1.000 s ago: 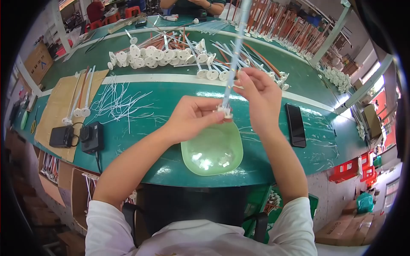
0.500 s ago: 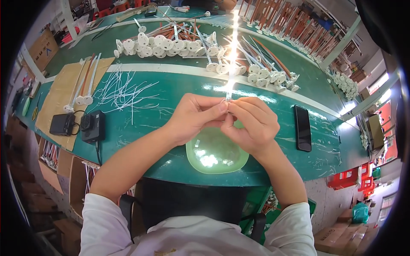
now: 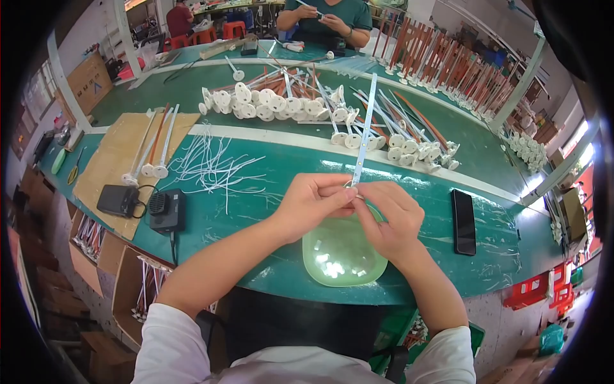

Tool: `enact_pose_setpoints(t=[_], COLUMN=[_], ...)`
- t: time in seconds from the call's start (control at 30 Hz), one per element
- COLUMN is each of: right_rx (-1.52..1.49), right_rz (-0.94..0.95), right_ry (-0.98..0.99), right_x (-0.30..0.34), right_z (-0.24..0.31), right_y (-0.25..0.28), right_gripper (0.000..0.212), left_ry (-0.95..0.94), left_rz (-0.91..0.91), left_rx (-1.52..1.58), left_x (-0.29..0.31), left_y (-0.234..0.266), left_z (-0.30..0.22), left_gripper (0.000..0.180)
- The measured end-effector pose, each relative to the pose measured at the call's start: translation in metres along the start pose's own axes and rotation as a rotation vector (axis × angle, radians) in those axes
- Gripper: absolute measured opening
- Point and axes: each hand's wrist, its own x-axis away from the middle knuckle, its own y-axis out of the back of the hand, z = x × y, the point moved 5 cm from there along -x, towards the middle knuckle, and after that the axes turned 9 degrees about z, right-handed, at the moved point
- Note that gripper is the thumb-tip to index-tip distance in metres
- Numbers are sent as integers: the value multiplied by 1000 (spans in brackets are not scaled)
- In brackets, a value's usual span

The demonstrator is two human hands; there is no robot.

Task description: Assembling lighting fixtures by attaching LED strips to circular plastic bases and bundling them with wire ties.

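Observation:
A long, narrow LED strip [image 3: 366,137], pale with small dots along it, stands up from my fingertips and leans slightly right. My left hand [image 3: 318,201] pinches its lower end between thumb and forefinger. My right hand [image 3: 391,217] is closed at the same spot, fingertips against the strip's base. Something thin like a wire shows between the fingertips, too small to make out well. Directly below the hands sits a translucent green shallow bowl [image 3: 344,283], partly covered by my right hand.
On the green table lie a phone [image 3: 464,223], loose white wires [image 3: 214,168], a black box with a cable [image 3: 167,210] and cardboard [image 3: 115,157] bearing several rods. Rods with white round bases [image 3: 272,102] are heaped beyond. Across the table a person [image 3: 326,22] holds a strip.
The LED strip glowed bright white before and is now unlit. The view has tilted up, so the scene sits lower and the person opposite shows more. Both hands keep their hold.

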Motion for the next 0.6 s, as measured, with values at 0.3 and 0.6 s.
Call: enact_pose_setpoints(t=[0.3,0.6], right_rx=[-335,-423], right_rz=[724,1110], right_ry=[-55,-86], right_x=[17,33], right_z=[10,11], right_y=[-24,-41], right_gripper=[21,13], left_ry=[-320,-416], left_rz=[-131,-76], left_rx=[-122,-380], left_x=[-1,2], left_y=[19,10], left_z=[-21,-14], left_gripper=[37,21])
